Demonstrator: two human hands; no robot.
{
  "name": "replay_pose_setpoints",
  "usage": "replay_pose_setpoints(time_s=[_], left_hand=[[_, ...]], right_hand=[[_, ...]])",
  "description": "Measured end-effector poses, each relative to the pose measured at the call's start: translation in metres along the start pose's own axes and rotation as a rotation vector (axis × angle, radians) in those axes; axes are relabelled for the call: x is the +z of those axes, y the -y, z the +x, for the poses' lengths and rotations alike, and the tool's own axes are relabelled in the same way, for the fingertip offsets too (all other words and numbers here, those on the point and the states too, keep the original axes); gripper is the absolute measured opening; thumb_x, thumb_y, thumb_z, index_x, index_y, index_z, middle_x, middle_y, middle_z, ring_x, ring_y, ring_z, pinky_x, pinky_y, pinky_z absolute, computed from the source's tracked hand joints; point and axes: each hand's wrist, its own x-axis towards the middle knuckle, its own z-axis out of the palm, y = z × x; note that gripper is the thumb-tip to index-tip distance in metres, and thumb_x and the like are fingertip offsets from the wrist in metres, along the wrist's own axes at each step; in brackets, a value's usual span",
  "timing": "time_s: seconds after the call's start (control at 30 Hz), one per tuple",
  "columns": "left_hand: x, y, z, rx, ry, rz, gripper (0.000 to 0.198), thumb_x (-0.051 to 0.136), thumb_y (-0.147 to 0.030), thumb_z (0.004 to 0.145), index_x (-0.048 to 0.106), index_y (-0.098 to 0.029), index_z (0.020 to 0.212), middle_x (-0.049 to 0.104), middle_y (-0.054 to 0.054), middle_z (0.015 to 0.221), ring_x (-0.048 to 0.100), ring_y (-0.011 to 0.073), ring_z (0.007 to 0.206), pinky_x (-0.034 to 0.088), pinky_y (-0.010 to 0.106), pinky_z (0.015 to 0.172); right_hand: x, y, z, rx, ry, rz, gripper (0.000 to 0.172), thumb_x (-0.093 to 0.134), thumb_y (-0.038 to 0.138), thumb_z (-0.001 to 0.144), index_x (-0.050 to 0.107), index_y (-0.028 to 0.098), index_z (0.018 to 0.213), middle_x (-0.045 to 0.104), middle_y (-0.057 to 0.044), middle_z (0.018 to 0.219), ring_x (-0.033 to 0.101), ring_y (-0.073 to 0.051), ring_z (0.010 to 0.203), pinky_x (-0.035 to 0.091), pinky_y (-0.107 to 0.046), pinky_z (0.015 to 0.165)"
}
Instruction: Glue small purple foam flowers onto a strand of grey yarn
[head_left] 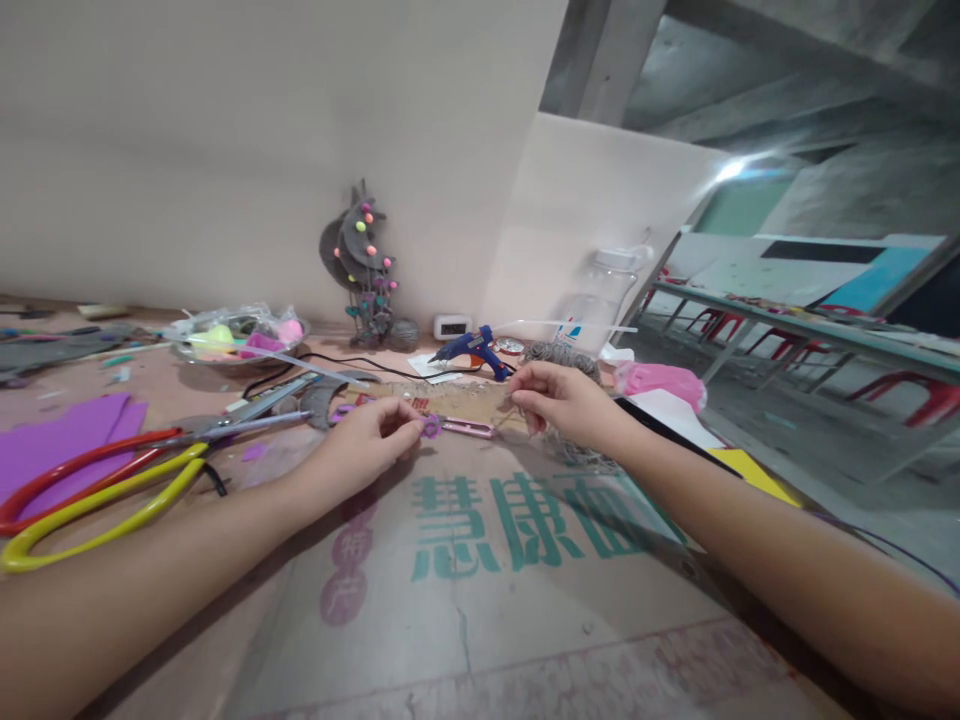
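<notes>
My left hand [381,437] is closed in a pinch at a small purple ring-shaped piece [431,427]. Just past that piece lies a pink box cutter [471,429] on the printed board; whether the two touch is unclear. To the right, my right hand [556,402] pinches a thin strand of grey yarn [510,408], with its fingertips pressed together. Behind and below that hand sits a loose bundle of grey yarn [562,357]. Beyond both hands rests a blue glue gun [472,350]. A grey crescent piece [324,402] lies behind my left hand.
Large scissors [169,455] with red and yellow handles lie at left, over purple sheets [67,450]. At the back stand a bowl of colourful bits [225,355], a grey moon ornament [365,260], a small white clock [452,327] and a clear bottle [604,290]. Pink material [660,383] lies right.
</notes>
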Motion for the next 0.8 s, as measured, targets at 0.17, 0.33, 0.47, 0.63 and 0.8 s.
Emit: replay_pose_setpoints(time_s=[0.17, 0.33, 0.47, 0.63, 0.8], left_hand=[[0.001, 0.001, -0.001, 0.000, 0.032, 0.002, 0.018, 0.051, -0.034, 0.080, 0.056, -0.018, 0.074, 0.059, -0.003, 0.059, 0.046, 0.0104, 0.046, 0.034, 0.021, 0.046], [0.001, 0.003, 0.001, 0.053, 0.020, 0.024, 0.014, 0.052, -0.029, 0.078, 0.059, -0.018, 0.073, 0.061, -0.001, 0.064, 0.051, 0.0124, 0.055, 0.038, 0.022, 0.052], [0.000, 0.003, 0.001, 0.043, 0.027, 0.016, 0.015, 0.053, -0.030, 0.078, 0.059, -0.018, 0.072, 0.060, -0.001, 0.063, 0.050, 0.0116, 0.054, 0.036, 0.021, 0.050], [0.001, 0.005, 0.000, 0.026, 0.052, -0.027, 0.014, 0.052, -0.030, 0.079, 0.058, -0.017, 0.076, 0.059, -0.002, 0.063, 0.048, 0.0102, 0.052, 0.034, 0.020, 0.047], [0.002, 0.007, 0.001, 0.049, 0.042, 0.011, 0.016, 0.051, -0.030, 0.079, 0.058, -0.017, 0.075, 0.059, 0.000, 0.065, 0.049, 0.0114, 0.055, 0.036, 0.021, 0.049]], right_hand=[[0.026, 0.015, -0.005, -0.125, 0.063, -0.030, 0.007, 0.051, 0.023, 0.081, 0.055, 0.017, 0.080, 0.057, 0.001, 0.067, 0.054, -0.010, 0.056, 0.045, -0.023, 0.056], [0.044, 0.024, -0.009, -0.444, -0.061, -0.305, 0.011, 0.052, 0.014, 0.080, 0.063, 0.017, 0.080, 0.060, -0.009, 0.110, 0.056, -0.017, 0.093, 0.045, -0.027, 0.070], [0.038, 0.031, -0.012, -0.267, -0.120, -0.110, 0.009, 0.054, 0.021, 0.081, 0.062, 0.017, 0.078, 0.058, -0.007, 0.117, 0.054, -0.006, 0.056, 0.044, -0.024, 0.051], [0.012, 0.052, -0.018, -0.145, -0.104, 0.277, 0.011, 0.057, 0.029, 0.081, 0.055, 0.019, 0.086, 0.064, -0.001, 0.075, 0.051, -0.006, 0.043, 0.041, -0.021, 0.039], [-0.014, 0.072, -0.031, -0.264, -0.202, 0.269, 0.008, 0.060, 0.028, 0.080, 0.057, 0.022, 0.084, 0.065, -0.001, 0.087, 0.051, -0.005, 0.044, 0.040, -0.021, 0.040]])
